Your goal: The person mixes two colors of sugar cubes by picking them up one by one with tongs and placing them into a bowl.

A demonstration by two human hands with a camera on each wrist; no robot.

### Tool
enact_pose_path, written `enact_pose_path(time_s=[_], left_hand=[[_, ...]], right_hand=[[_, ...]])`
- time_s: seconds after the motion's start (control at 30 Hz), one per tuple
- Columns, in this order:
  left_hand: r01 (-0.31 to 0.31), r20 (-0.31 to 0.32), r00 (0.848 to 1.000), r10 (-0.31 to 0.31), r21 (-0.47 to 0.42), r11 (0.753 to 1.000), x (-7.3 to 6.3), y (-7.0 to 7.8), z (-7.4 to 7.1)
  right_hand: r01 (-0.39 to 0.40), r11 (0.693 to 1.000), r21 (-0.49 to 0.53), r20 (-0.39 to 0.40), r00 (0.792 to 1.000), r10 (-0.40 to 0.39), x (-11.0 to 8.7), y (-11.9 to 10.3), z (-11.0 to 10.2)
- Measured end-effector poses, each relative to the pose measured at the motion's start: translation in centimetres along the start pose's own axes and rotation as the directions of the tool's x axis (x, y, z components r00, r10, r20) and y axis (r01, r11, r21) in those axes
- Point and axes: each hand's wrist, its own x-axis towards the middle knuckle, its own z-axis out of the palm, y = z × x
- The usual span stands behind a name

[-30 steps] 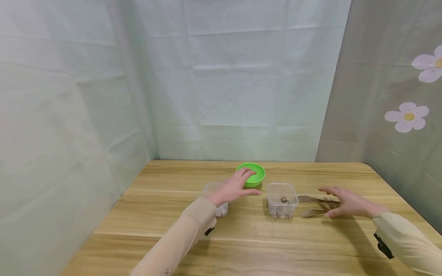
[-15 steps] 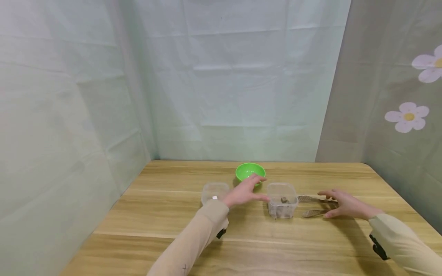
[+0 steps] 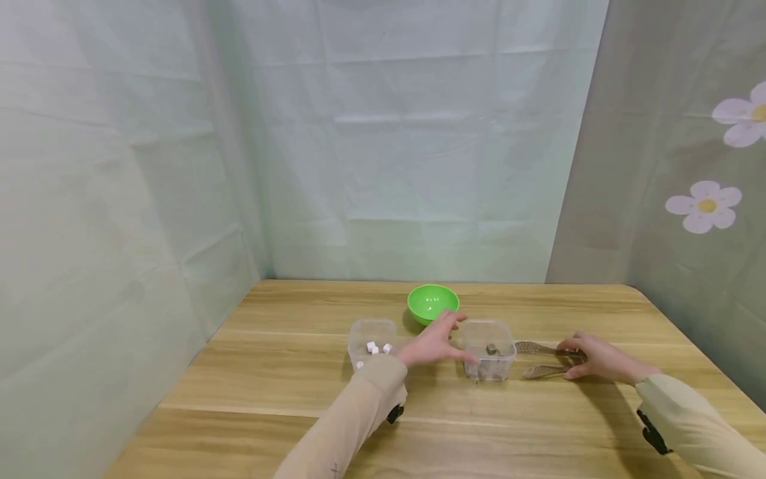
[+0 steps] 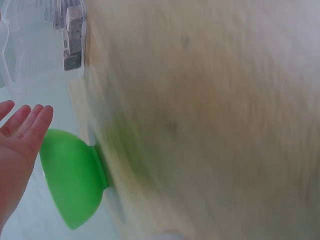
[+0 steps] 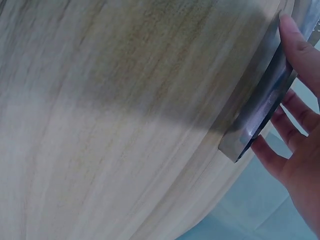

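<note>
My left hand (image 3: pixel 433 342), fingers spread, reaches to the left side of a clear plastic container (image 3: pixel 505 364); its thumb overlaps the rim in the head view. Brown cubes (image 4: pixel 74 37) lie inside that container. Just beyond the hand sits a green bowl (image 3: pixel 426 301). My right hand (image 3: pixel 607 359) holds a pair of metal tongs (image 3: pixel 534 348) lying on the table, their tips pointing left toward the container. In the right wrist view, the thumb is on one side of the tongs (image 5: pixel 262 97) and the fingers are on the other.
A second clear container (image 3: pixel 357 332), with several white cubes (image 3: pixel 372 348), stands left of the left hand, partly behind the sleeve. The wooden table (image 3: pixel 251 372) ends at pale curtains (image 3: pixel 395 166) at the back and sides.
My left hand has moved right and nearer, from over the white-cube container to the brown-cube container. My right hand has closed in around the tongs.
</note>
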Motion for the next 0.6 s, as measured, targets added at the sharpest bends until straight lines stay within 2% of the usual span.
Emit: enact_pose_path(time_s=[0.13,0.3,0.6], left_hand=[[0.018,-0.004,1.0,-0.018,-0.04,0.999,0.0,0.2,0.4],[0.017,0.018,1.0,-0.017,-0.032,0.999,-0.1,0.2,0.7],[0.022,0.014,1.0,-0.021,-0.04,0.999,0.1,0.2,0.8]], right_hand=[[0.003,1.0,0.001,0.0,1.0,-0.003,0.0,0.0,0.0],[0.034,0.999,-0.007,-0.044,0.998,-0.035,-0.2,-0.2,-0.1],[0.103,0.993,0.054,-0.081,0.992,-0.099,-0.8,-0.3,-1.8]])
